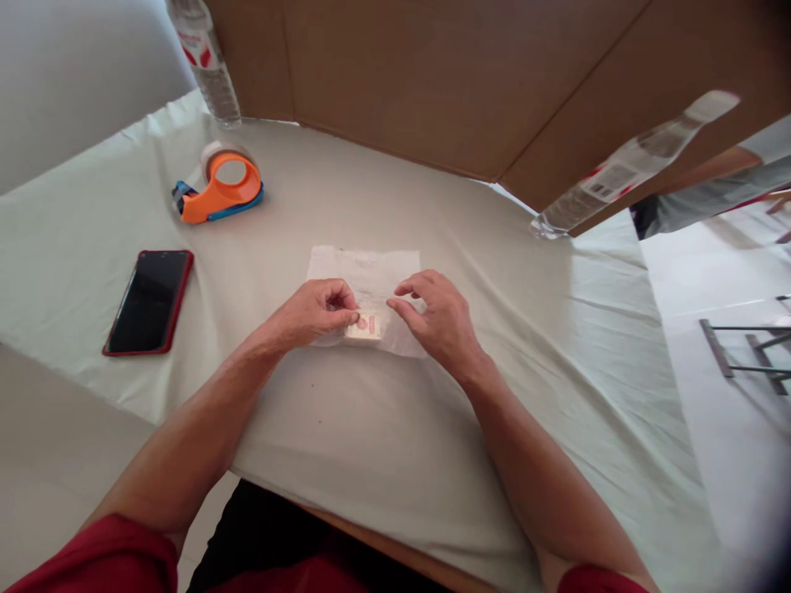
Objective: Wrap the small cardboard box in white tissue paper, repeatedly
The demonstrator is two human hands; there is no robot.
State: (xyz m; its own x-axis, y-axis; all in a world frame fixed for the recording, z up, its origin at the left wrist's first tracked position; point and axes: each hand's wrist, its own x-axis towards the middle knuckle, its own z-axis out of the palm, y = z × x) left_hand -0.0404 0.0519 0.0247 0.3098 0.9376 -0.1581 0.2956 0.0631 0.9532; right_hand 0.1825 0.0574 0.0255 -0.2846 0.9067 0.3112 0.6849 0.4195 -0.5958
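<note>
One table [371, 428] here, cloth-covered, under my pale sheet [371, 263]; one cardboard screen [420, 82] beyond it. Two bottles: a left bottle [207, 62] beyond the sheet and well to its left, a right bottle [624, 169] beyond it and to its right. One tape dispenser [216, 202], left of the sheet and farther off; one phone [150, 301], straight out to the left. Two hands at work! My left hand [312, 311] brings thumb and forefinger together at the packet's edge, pinching or merely pressing, I can't tell; my right hand [438, 317] hangs over the sheet's right side, fingertips apart, nothing between them. And smallest, one printed packet [372, 325], on the sheet's near half. I judge I'm steadying it; the next move calls for light, even fingertips.
</note>
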